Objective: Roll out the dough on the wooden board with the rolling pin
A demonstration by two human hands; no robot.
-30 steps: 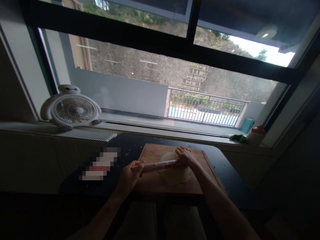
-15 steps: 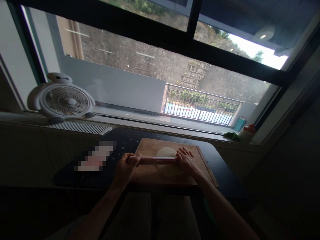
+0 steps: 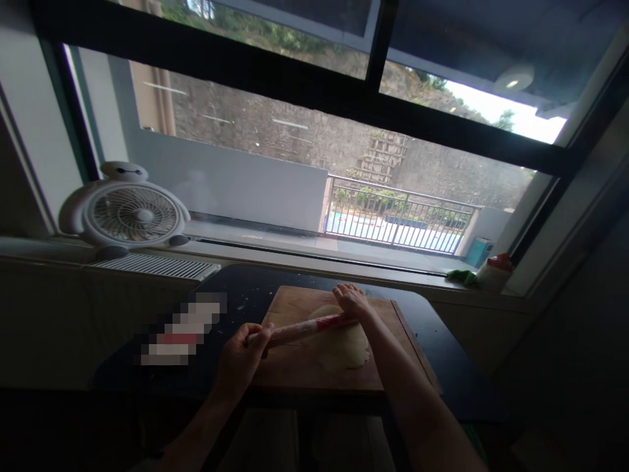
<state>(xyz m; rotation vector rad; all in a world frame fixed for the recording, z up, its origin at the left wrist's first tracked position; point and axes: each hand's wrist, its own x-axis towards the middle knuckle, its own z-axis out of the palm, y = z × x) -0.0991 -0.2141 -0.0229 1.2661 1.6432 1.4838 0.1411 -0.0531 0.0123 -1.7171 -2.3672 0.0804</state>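
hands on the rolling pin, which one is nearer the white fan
The left hand, gripping the left end of the rolling pin; the right hand, farther from the white fan, rests on the other end.

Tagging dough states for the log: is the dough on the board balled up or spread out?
Spread out: the dough forms a broad, flat sheet on the wooden board, with the rolling pin across it.

White fan (image 3: 142,215) (grey-footed) beside window (image 3: 314,92).
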